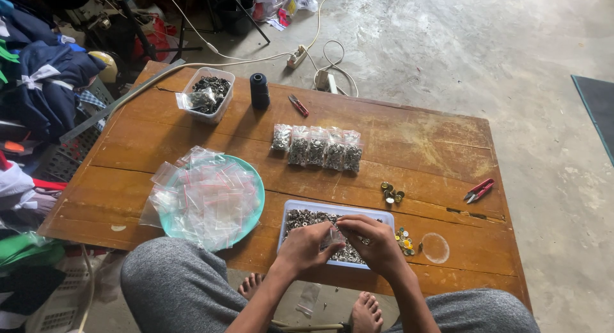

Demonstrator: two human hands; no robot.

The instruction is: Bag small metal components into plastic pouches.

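Low wooden worktop (416, 147), person seated at its near edge. Left hand (306, 247) and right hand (377, 243) meet over a white tray (384, 216) of small metal fasteners, fingers pinched together on a small clear bag (334, 236). Beside the tray: teal plate (256, 179) heaped with empty clear bags. Behind it: row of five filled bags (316, 147). Far edge: clear tub of fasteners (208, 93), dark thread spool (259, 90). Right: red snips (478, 190).

I log a worn, scratched wooden table (416, 147). Glossy clear plastic bags (208, 195); shiny metal fasteners in a plastic tray (377, 216).
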